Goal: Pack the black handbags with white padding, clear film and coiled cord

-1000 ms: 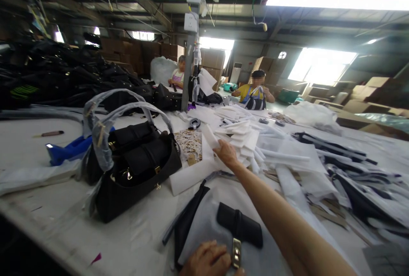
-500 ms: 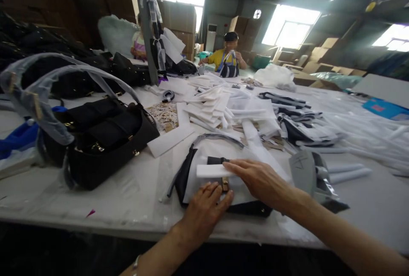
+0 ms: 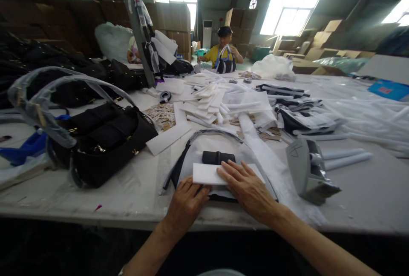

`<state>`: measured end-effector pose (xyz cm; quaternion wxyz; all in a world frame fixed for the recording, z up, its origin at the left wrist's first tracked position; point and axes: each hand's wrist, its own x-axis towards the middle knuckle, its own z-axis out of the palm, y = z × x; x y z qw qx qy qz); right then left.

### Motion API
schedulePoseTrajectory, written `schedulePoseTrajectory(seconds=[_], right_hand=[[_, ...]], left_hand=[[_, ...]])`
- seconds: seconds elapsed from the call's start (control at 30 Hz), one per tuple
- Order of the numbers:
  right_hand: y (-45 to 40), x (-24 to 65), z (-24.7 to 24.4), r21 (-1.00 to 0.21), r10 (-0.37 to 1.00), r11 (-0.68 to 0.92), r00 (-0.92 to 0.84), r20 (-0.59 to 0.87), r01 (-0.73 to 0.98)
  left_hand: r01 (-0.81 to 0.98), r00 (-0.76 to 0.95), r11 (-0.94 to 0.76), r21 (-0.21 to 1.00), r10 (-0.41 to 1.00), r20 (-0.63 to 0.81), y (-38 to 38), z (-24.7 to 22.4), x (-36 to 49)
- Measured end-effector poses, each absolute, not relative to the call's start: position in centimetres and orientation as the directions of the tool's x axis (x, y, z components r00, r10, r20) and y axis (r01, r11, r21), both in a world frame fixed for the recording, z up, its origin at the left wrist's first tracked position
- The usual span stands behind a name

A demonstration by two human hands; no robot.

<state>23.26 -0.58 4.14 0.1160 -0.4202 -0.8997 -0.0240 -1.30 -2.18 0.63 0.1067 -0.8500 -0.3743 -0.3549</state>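
Note:
A black handbag [image 3: 179, 169] lies flat before me, its front mostly covered by white wrapping and its handle arched behind. A black strap piece [image 3: 219, 157] shows on top. Across the bag lies a white foam strip [image 3: 204, 174]. My left hand [image 3: 187, 201] has its fingers curled together at the strip's lower left corner, gripping it there. Flat over the strip's middle rests my right hand [image 3: 246, 186], fingers extended and slightly apart, covering part of it. The gold clasp area is hidden under strip and hands.
Another black handbag [image 3: 108, 139] with wrapped handles stands at left. A grey tape dispenser [image 3: 297, 169] sits at right beside white foam tubes [image 3: 347, 159]. Behind are piled white sheets [image 3: 204, 101] and part-wrapped bags [image 3: 300, 118]. A person in yellow [image 3: 223, 52] works across the table.
The foam strip now lies flatter and wider over the bag, covering the gold clasp. My left hand has shifted left to its corner; my right hand has moved down onto it.

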Motion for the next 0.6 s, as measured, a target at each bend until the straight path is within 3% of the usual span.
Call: schedulePoseTrajectory(seconds=[0.27,0.47,0.6], right_hand=[[-1.5,20.6,4.5,-0.121,0.851,0.524,-0.511,0.123,0.843],[-1.9,19.9,3.2,-0.098,0.848,0.529,-0.519,0.11,0.843],[-2.2,20.1,3.0,-0.096,0.839,0.541,-0.53,0.122,0.835]], left_hand=[[0.675,0.468,-0.729,0.117,0.544,0.696,-2.3,0.4,-1.4],[0.622,0.377,-0.758,0.194,0.507,0.775,-3.0,4.1,-1.1],[0.659,0.499,-0.744,0.11,0.543,0.675,-1.9,4.2,0.9]])
